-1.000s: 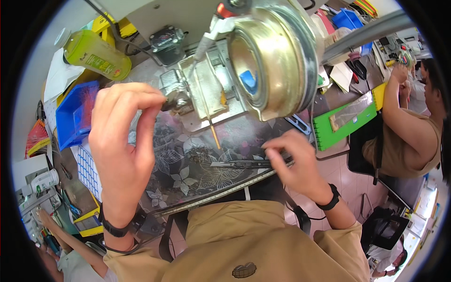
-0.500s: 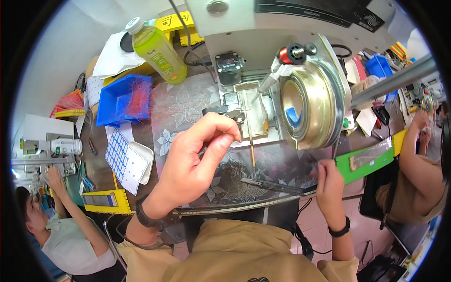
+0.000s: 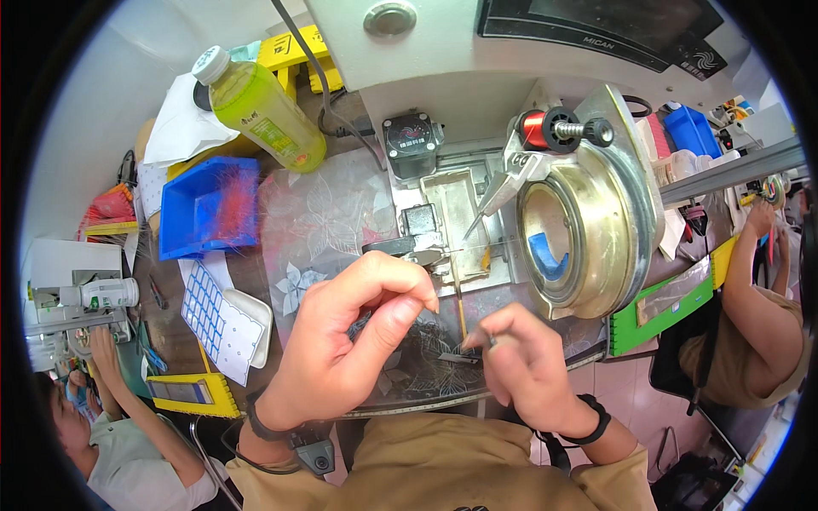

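In front of the machine, my left hand is closed, thumb and index fingertip pinched together; what lies between them is too small to make out. To its right, my right hand is curled, with a small dark thing at its fingertips that I cannot identify. Between the two hands, a thin brownish rod reaches from a shallow metal tray toward my right fingertips. Beside the tray stands a large brass-coloured ring wheel. A spool of red wire is mounted above it.
Left of the machine are a blue bin with fine red wires, a green drink bottle and a blue-patterned card. A green strip lies to the right. Seated people work on both sides.
My right hand has moved left from the table's right front edge to beside my left hand. My left hand keeps its pinch. The view has shifted slightly, and the machine appears larger.
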`<action>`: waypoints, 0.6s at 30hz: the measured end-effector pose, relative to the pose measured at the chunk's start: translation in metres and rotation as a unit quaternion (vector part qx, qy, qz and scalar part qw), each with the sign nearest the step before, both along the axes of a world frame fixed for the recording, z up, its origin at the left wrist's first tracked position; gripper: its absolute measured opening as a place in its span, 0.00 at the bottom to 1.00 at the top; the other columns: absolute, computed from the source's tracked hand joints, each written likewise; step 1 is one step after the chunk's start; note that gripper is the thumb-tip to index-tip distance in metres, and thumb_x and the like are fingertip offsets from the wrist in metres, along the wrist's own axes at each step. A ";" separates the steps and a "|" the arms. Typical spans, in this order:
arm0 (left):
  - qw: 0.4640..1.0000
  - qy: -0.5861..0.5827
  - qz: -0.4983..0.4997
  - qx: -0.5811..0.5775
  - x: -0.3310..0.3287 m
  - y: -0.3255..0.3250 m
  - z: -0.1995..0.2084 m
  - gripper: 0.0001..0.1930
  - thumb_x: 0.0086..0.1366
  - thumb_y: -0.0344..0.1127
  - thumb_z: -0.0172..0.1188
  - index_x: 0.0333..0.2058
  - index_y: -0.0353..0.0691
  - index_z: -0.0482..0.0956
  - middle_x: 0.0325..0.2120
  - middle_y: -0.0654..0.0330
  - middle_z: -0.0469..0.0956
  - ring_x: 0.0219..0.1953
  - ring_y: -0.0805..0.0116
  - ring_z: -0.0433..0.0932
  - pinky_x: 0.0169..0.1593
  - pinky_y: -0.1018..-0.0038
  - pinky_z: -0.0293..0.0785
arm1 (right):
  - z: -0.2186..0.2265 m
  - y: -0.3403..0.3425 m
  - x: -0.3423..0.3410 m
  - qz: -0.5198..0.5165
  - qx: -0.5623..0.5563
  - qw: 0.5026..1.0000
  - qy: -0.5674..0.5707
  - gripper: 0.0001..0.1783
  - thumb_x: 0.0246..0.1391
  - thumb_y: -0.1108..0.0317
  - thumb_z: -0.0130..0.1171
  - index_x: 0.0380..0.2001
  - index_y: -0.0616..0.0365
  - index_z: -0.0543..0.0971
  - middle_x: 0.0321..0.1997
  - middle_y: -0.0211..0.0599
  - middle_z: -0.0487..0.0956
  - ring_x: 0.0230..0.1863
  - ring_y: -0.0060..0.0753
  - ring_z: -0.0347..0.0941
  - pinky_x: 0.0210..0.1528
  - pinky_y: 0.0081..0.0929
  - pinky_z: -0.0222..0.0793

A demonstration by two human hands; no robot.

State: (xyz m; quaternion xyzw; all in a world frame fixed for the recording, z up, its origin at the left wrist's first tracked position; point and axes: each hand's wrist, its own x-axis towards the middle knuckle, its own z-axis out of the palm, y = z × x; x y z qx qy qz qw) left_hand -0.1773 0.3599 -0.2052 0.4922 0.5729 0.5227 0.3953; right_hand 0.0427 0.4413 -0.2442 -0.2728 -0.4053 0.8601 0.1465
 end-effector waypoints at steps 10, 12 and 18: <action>0.998 -0.034 0.044 -0.041 -0.004 -0.008 0.009 0.05 0.70 0.28 0.53 0.41 0.34 0.74 0.35 0.62 0.74 0.33 0.79 0.69 0.39 0.82 0.64 | 0.027 -0.025 0.144 -0.089 0.321 0.913 -0.236 0.27 0.68 0.44 0.48 0.41 0.62 0.73 0.19 0.25 0.68 0.14 0.17 0.60 0.20 0.18 0.54; 0.999 -0.020 0.018 -0.029 -0.007 -0.004 -0.003 0.04 0.70 0.29 0.53 0.41 0.35 0.73 0.34 0.63 0.73 0.30 0.81 0.66 0.35 0.83 0.61 | 0.031 -0.041 0.182 -0.242 0.298 0.887 -0.258 0.29 0.68 0.40 0.47 0.39 0.60 0.71 0.10 0.17 0.58 0.09 0.13 0.49 0.15 0.18 0.45; 0.999 -0.004 0.042 -0.031 -0.006 -0.006 -0.009 0.05 0.71 0.33 0.54 0.41 0.38 0.70 0.32 0.67 0.71 0.23 0.85 0.60 0.26 0.84 0.53 | 0.048 -0.056 0.263 -0.551 0.145 0.821 0.020 0.22 0.72 0.49 0.42 0.41 0.60 0.71 0.13 0.21 0.55 0.10 0.17 0.50 0.24 0.20 0.55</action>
